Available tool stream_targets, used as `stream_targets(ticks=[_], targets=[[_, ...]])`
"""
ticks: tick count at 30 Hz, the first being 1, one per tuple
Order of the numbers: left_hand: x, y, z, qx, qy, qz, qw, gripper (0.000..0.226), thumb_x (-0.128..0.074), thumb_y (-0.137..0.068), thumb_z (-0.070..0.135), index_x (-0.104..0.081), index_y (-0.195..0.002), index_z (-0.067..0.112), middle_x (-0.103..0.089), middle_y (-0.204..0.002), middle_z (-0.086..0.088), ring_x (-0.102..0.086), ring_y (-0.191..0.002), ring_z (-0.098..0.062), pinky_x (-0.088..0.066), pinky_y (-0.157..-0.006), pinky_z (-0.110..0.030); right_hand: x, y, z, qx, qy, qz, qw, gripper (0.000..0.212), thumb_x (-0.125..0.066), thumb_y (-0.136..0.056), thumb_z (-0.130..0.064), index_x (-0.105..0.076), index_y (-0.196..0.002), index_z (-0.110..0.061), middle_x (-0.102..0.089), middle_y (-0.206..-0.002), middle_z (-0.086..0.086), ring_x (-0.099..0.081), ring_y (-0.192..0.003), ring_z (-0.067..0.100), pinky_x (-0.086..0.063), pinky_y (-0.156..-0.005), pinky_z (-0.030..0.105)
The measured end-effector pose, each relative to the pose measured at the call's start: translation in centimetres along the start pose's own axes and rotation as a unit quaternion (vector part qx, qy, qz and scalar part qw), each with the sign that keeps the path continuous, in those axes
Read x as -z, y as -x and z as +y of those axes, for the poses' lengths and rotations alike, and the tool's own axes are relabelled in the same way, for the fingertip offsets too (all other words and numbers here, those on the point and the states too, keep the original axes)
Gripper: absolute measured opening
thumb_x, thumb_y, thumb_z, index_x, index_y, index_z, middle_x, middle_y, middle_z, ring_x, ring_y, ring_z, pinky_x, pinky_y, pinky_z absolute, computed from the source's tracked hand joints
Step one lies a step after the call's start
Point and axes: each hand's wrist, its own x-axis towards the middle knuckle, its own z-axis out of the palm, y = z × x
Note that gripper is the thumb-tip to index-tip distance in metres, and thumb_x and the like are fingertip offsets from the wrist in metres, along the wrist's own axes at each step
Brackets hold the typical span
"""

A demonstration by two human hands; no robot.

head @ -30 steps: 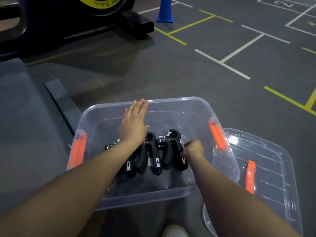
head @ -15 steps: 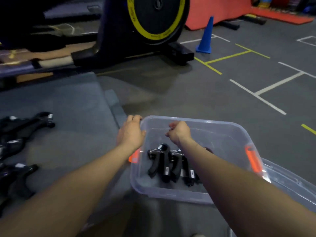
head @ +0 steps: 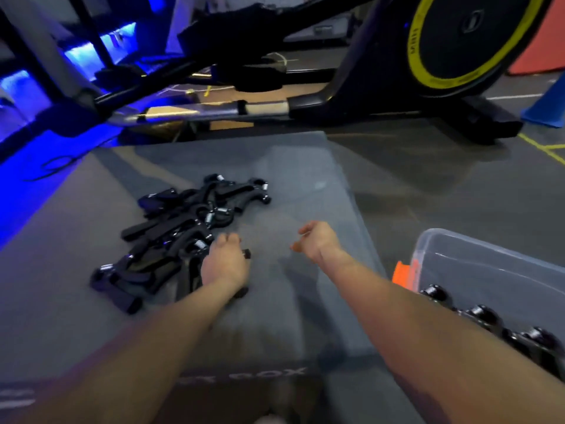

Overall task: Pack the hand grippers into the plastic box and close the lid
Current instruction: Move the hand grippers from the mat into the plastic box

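Note:
A pile of several black hand grippers (head: 183, 228) lies on a grey padded platform (head: 305, 185). My left hand (head: 224, 264) is at the near right edge of the pile, fingers curled down over one hand gripper whose black ends stick out beside the palm. My right hand (head: 318, 243) hovers above the platform to the right, fingers loosely curled and holding nothing. The clear plastic box (head: 458, 243) with an orange latch (head: 405, 275) stands on the floor at the right edge. Several hand grippers (head: 483, 313) lie inside it. The lid is out of view.
A black exercise machine with a yellow-ringed flywheel (head: 467, 41) stands behind the platform, its rail (head: 214, 110) running along the far edge. A blue cone (head: 547, 108) is at the far right. Blue light falls on the floor at the left.
The view has swung left from the box to the pile. Both hands left the box; my left hand came down on a hand gripper and my right hand now hovers over the platform.

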Motion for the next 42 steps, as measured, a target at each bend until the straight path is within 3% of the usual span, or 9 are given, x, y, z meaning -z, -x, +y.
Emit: stream_targets(ticks=[6, 11, 16, 19, 22, 29, 34, 38, 42], targets=[[-0.5, 0.4, -5.3, 0.103, 0.044, 0.0, 0.994, 0.057, -0.068, -0.08, 0.027, -0.04, -0.125, 0.004, -0.039, -0.133, -0.016, -0.04, -0.127, -0.034, -0.037, -0.104, -0.043, -6.6, 0.4, 0.3, -0.023, -0.014, -0.037, 0.999, 0.029, -0.073, -0.078, -0.009, -0.06, -0.103, -0.007, -0.058, -0.101, 0.011, -0.048, -0.089, 0.013, -0.046, -0.092, 0.031], [-1.0, 0.1, -5.6, 0.141, 0.059, 0.023, 0.988, 0.066, -0.073, -0.076, 0.033, -0.039, -0.123, 0.002, -0.044, -0.131, -0.018, -0.045, -0.124, -0.034, -0.042, -0.098, -0.043, -8.9, 0.7, 0.5, -0.017, -0.007, -0.04, 0.999, 0.037, -0.073, -0.078, -0.012, -0.061, -0.112, -0.002, -0.065, -0.104, 0.013, -0.05, -0.088, 0.013, -0.045, -0.094, 0.029], [-0.5, -0.7, -5.3, 0.192, 0.053, 0.005, 0.98, 0.063, -0.077, -0.072, 0.028, -0.045, -0.12, 0.004, -0.054, -0.127, -0.016, -0.055, -0.116, -0.037, -0.047, -0.092, -0.042, -8.4, 0.9, 0.5, -0.013, -0.007, -0.037, 0.999, 0.04, -0.074, -0.077, -0.012, -0.061, -0.114, -0.002, -0.066, -0.118, 0.014, -0.06, -0.096, 0.018, -0.045, -0.094, 0.027], [0.1, -0.8, -5.5, 0.224, 0.056, 0.004, 0.973, 0.048, -0.074, -0.073, 0.017, -0.054, -0.115, 0.005, -0.06, -0.123, -0.016, -0.058, -0.112, -0.037, -0.05, -0.089, -0.04, -7.1, 1.1, 0.5, -0.012, -0.002, -0.034, 0.999, 0.043, -0.074, -0.078, -0.01, -0.059, -0.117, -0.001, -0.066, -0.114, 0.013, -0.054, -0.091, 0.015, -0.045, -0.089, 0.024], [1.2, -0.5, -5.4, 0.203, 0.066, 0.024, 0.977, 0.027, -0.064, -0.079, 0.012, -0.06, -0.105, 0.006, -0.061, -0.118, -0.017, -0.058, -0.109, -0.039, -0.049, -0.089, -0.039, -5.1, 1.3, 0.1, -0.013, -0.003, -0.035, 0.999, 0.041, -0.07, -0.08, -0.008, -0.058, -0.118, 0.0, -0.06, -0.1, 0.01, -0.054, -0.091, 0.015, -0.045, -0.071, 0.015], [3.2, 0.6, -0.8, 0.124, 0.202, 0.021, 0.971, 0.027, -0.07, -0.076, 0.01, -0.066, -0.103, 0.013, -0.066, -0.113, -0.01, -0.061, -0.107, -0.03, -0.046, -0.095, -0.031, -0.5, 2.8, -0.2, -0.004, -0.027, -0.015, 1.0, 0.041, -0.072, -0.079, -0.008, -0.059, -0.117, 0.0, -0.053, -0.095, 0.007, -0.05, -0.088, 0.015, -0.04, -0.076, 0.022], [1.8, 1.8, 4.8, 0.082, 0.377, -0.052, 0.921, 0.027, -0.07, -0.077, 0.006, -0.066, -0.103, 0.004, -0.069, -0.093, -0.016, -0.06, -0.077, -0.023, -0.05, -0.072, -0.029, 3.8, 4.0, 1.3, -0.012, -0.052, 0.018, 0.998, 0.043, -0.075, -0.077, -0.01, -0.06, -0.116, -0.002, -0.053, -0.095, 0.005, -0.051, -0.087, 0.016, -0.044, -0.072, 0.026], [-0.1, 2.9, 10.1, 0.053, 0.44, -0.113, 0.889, 0.027, -0.062, -0.084, 0.002, -0.061, -0.111, -0.004, -0.062, -0.094, -0.015, -0.057, -0.08, -0.025, -0.048, -0.07, -0.031, 8.3, 4.8, 3.4, -0.026, -0.081, 0.047, 0.995, 0.044, -0.074, -0.079, -0.011, -0.058, -0.118, 0.0, -0.051, -0.097, 0.005, -0.049, -0.088, 0.015, -0.039, -0.077, 0.024], [-1.7, 4.6, 15.5, 0.035, 0.485, -0.176, 0.856, 0.028, -0.053, -0.091, 0.002, -0.056, -0.118, -0.004, -0.06, -0.08, -0.01, -0.052, -0.063, -0.017, -0.045, -0.071, -0.031, 12.6, 5.6, 6.2, -0.044, -0.11, 0.081, 0.99, 0.049, -0.074, -0.079, -0.014, -0.056, -0.123, -0.003, -0.061, -0.114, 0.01, -0.051, -0.09, 0.017, -0.045, -0.086, 0.03]])
